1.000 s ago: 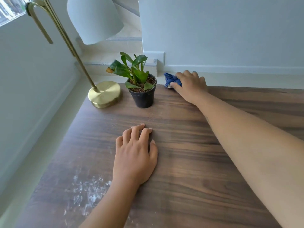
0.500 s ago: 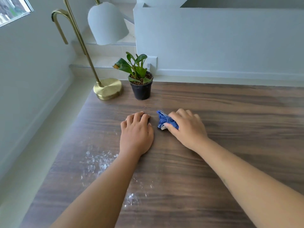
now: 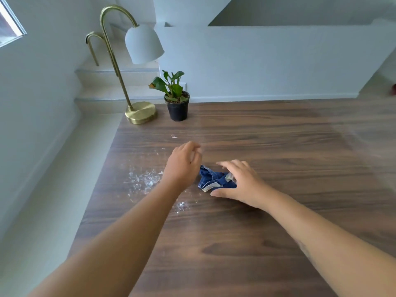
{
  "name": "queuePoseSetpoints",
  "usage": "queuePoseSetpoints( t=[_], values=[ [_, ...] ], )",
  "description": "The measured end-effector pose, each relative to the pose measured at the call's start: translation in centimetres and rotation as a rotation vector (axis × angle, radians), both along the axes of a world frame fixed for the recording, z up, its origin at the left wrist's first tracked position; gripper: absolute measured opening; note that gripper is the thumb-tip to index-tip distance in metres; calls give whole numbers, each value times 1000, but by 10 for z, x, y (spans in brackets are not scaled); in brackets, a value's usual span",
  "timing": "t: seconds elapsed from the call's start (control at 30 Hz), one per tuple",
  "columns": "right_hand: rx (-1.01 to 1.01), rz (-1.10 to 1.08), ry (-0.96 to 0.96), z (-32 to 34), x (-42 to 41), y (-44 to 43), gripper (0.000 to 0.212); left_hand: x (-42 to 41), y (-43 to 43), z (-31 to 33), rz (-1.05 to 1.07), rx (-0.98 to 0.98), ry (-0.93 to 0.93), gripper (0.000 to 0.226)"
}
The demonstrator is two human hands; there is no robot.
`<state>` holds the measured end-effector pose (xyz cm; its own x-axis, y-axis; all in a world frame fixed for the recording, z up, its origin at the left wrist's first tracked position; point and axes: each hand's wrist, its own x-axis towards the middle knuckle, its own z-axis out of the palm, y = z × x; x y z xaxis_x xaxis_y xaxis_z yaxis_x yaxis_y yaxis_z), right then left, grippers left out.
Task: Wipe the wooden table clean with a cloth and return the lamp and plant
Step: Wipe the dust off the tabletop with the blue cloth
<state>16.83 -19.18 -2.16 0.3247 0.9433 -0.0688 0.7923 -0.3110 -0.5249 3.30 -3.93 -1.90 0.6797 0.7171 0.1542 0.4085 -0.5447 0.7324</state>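
From above and behind the person's shoulders, the wooden table runs wide, its left edge beside a pale floor. Near its middle lies a crumpled blue cloth with a pale label showing. The right hand lies over the cloth's right end, fingers spread, thumb stretched along the near side. The left hand hovers just left of the cloth, fingers loosely bent and blurred, nothing seen in them; whether it touches the cloth's corner I cannot tell. White crumbs are scattered on the table to the left of that wrist. At the far left corner stand a brass lamp with a white shade and, just beside it, a small plant in a black pot.
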Motion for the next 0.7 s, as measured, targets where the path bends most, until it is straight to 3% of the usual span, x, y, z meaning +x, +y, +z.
queuePoseSetpoints(
  t=[0.1,0.27,0.37,0.47,0.6,0.7],
  values=[
    [-3,-5,153,8,24,-20,123,-13,-20,4,-22,163,54,38],
    [-232,5,-99,0,64,-52,140,-2,-59,8,-211,638,166,62],
    [-203,24,-217,-18,69,-65,127,15,-72,0,-273,647,309,72],
    [-119,17,-336,-35,66,-71,110,22,-81,-13,-206,619,450,69],
    [-107,41,-396,-37,70,-68,80,9,-93,-19,-64,634,418,60],
    [-12,-8,-318,-30,65,-55,60,-16,-105,-23,-2,633,354,51]
  ],
)
